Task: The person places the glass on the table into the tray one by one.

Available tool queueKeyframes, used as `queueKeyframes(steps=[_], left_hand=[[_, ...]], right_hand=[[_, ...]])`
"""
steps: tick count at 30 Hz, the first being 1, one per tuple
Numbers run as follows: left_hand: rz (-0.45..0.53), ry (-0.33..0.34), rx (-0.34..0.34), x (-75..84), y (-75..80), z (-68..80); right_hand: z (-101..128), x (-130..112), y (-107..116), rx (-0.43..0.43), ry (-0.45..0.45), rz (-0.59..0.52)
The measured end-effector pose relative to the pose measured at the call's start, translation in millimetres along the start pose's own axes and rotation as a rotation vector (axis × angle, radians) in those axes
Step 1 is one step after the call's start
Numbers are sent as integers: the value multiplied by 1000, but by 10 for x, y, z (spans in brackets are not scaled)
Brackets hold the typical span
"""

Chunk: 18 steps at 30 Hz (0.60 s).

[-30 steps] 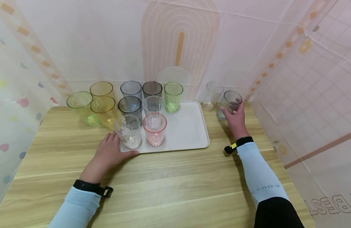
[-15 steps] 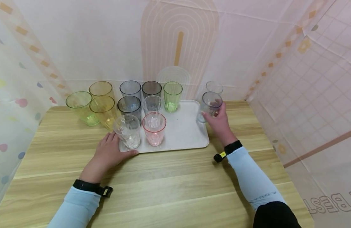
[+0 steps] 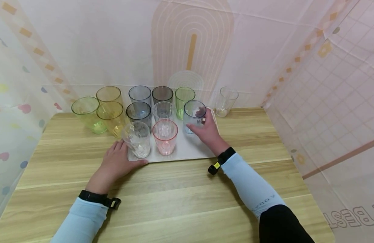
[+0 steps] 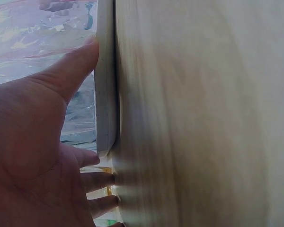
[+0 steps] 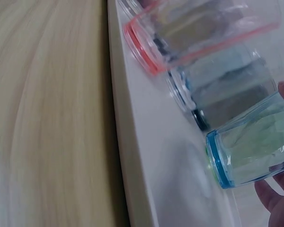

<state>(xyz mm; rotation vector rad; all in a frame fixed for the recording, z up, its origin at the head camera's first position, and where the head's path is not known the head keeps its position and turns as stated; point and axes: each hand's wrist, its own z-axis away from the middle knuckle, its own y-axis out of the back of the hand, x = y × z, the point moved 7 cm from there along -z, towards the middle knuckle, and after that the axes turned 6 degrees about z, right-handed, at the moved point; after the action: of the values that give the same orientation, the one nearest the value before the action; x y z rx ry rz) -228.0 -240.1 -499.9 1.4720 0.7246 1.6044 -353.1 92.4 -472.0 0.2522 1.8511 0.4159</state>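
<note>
Fingers of your right hand wrap the blue glass, which looks to be just above the tray, with the green glass at its 11 o'clock and the pink glass at its 8. Lower it upright and slowly; its base could clip either neighbour. Your left hand lies at the tray's 8 o'clock corner, fingers straight, clenching nothing: light pressure there should steady it. Loosen the right only once the base sits flat.
</note>
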Motion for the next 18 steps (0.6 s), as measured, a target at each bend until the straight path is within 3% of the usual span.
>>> queueKeyframes(steps=[7, 18], left_hand=[[-6, 3, 0, -20, -23, -23], [10, 7, 29, -98, -70, -43]], right_hand=[[-24, -31, -164, -35, 9, 25], [-9, 25, -246, -82, 8, 23]])
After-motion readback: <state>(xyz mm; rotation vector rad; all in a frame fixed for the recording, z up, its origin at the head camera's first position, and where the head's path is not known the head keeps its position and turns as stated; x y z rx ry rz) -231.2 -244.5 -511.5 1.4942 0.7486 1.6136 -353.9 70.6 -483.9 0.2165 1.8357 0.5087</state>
